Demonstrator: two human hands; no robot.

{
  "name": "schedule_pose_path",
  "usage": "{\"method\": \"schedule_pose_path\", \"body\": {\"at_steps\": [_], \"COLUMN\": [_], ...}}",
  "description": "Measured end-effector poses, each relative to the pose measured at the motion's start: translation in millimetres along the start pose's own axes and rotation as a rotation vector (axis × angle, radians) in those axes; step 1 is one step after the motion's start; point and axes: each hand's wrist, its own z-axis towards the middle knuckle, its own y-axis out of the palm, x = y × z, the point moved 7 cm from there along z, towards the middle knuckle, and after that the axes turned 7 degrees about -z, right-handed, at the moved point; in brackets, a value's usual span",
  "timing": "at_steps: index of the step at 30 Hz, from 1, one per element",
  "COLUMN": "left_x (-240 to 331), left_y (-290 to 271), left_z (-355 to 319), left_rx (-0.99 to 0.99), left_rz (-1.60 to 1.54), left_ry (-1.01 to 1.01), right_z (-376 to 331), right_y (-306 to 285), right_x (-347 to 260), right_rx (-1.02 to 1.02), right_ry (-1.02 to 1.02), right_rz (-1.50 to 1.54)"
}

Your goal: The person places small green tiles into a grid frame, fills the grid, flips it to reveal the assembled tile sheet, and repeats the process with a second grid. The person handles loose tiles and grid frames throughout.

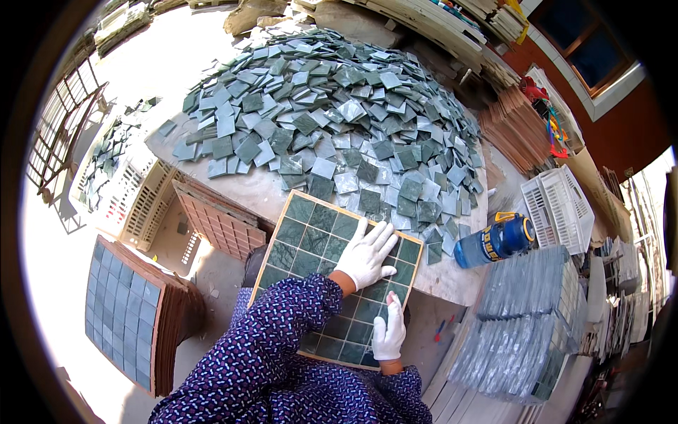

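blue bottle (494, 242): lies on its side at the table's right edge, just beside the loose green tiles; blue body, yellow band, dark cap end.
bottle label (487, 245): yellow and dark patch on the bottle's side; print too small to tell.
white crate (558, 208): slatted plastic, right of the bottle, tilted.
signs, screens: none in view.

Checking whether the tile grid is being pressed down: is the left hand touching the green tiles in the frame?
Touching. In the head view, the gloved left hand lies flat, fingers spread, on the green tiles in the wooden-edged frame, with no gap visible beneath the palm.
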Motion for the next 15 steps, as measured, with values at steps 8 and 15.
{"method": "schedule_pose_path", "body": {"at_steps": [8,15], "left_x": [-17,-108], "left_y": [-24,-85], "left_z": [-60,-137], "left_rx": [-0.082,0.037], "left_rz": [-0.002,0.173], "left_ry": [0.110,-0.159], "right_z": [-16,1], "right_y": [-48,-20], "right_x": [36,-2], "right_rx": [0.184,0.049], "right_ry": [0.183,-0.133], "right_rz": [-0.174,-0.439]}}
